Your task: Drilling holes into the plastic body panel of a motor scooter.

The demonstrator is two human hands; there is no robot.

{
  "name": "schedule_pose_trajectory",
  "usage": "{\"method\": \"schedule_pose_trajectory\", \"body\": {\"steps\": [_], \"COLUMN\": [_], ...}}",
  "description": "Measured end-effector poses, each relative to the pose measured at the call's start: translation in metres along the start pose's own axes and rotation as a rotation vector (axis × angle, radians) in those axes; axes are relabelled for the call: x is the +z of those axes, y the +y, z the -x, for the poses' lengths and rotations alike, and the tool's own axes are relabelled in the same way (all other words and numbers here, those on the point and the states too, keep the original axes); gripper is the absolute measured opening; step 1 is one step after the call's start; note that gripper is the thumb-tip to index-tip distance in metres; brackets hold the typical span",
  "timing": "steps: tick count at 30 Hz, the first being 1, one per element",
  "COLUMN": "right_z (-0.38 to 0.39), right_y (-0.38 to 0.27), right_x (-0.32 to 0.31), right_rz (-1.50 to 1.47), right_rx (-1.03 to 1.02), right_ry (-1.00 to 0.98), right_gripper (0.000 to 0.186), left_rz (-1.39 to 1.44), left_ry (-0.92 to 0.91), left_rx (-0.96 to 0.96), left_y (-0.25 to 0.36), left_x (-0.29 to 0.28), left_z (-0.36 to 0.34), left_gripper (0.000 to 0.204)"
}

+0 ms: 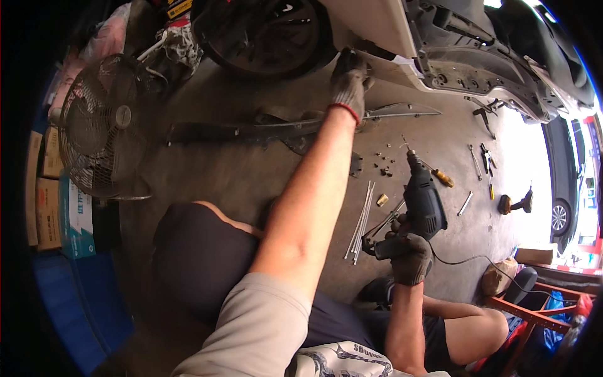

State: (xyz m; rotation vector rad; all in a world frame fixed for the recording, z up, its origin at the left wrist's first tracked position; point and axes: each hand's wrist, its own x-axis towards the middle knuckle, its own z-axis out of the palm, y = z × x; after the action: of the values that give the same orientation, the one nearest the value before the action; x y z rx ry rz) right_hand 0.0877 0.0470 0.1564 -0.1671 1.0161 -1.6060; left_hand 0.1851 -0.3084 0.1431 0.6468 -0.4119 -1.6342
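Note:
My gloved left hand point(349, 76) reaches up to the lower edge of a white car body panel point(372, 19), beside a black wheel point(257, 34). Its fingers are bent; what they grip there is unclear. Lower right, my gloved right hand point(409, 254) is closed on the handle of a dark corded drill point(422, 200), its long bit pointing away from me. Around the drill on the floor lie white cable ties point(361, 223), small dark fasteners point(383, 169) and a yellow-handled screwdriver point(443, 177).
A standing fan point(107, 125) and stacked boxes point(47, 210) are at left. A long dark trim piece point(226, 134) lies ahead. Wrenches point(474, 162), pliers point(487, 157) and another drill point(521, 204) lie right. An orange metal frame point(521, 308) is lower right; another car point(559, 182) stands beyond.

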Motion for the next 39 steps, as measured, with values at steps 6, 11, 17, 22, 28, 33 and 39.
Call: {"method": "schedule_pose_trajectory", "body": {"steps": [6, 11, 17, 22, 28, 33, 39], "right_z": [-0.004, -0.006, -0.009, -0.009, -0.007, -0.008, -0.006], "right_y": [-0.004, -0.004, 0.002, 0.002, 0.003, 0.004, 0.002], "right_x": [-0.004, -0.003, -0.004, -0.002, -0.003, -0.012, -0.001], "right_rz": [0.041, 0.025, 0.025, 0.058, 0.053, 0.046, 0.036], "right_rx": [-0.021, -0.001, 0.034, 0.027, 0.023, 0.089, 0.028], "right_ry": [0.057, 0.084, 0.087, 0.093, 0.081, 0.107, 0.144], "right_gripper": [0.058, 0.059, 0.060, 0.060, 0.059, 0.056, 0.059], "left_rz": [0.004, -0.002, 0.059, 0.089, 0.093, 0.081, 0.032], "left_ry": [0.063, 0.102, 0.085, 0.078, 0.005, -0.089, -0.046], "left_rx": [-0.002, -0.058, 0.042, 0.017, 0.076, 0.062, 0.040], "left_y": [-0.002, 0.006, -0.004, -0.005, -0.016, -0.019, -0.020], "left_x": [0.035, 0.048, 0.045, 0.047, 0.038, 0.035, 0.050], "left_z": [0.005, 0.001, -0.006, -0.002, -0.009, -0.006, -0.009], "left_gripper": [0.037, 0.040, 0.047, 0.049, 0.051, 0.071, 0.062]}}
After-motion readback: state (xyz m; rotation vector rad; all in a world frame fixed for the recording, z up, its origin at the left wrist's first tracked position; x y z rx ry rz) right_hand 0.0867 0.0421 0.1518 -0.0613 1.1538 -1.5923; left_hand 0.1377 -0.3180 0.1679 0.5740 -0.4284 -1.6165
